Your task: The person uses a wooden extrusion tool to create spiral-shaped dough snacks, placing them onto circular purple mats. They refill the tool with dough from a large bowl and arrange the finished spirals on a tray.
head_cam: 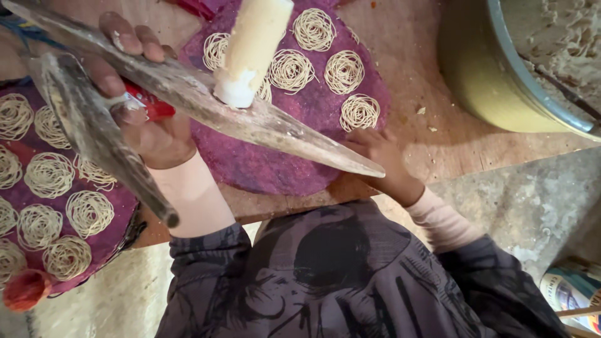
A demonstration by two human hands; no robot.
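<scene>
My left hand (147,125) grips the two long wooden handles of a press (188,94), held above the work surface. A cream cylinder (253,44) stands out of the press where the handles meet. Something red (156,109) shows under my fingers. Below the press lies a round purple mat (275,166) with several thin noodle coils (343,71) on its far half. My right hand (382,156) holds the mat's near right edge, fingers curled on it.
A second purple mat (122,209) at the left carries several noodle coils (49,174). Both mats lie on a wooden board (438,144). A large bowl (488,81) with pale dough stands at the top right. A can (570,288) sits on the stone floor at lower right.
</scene>
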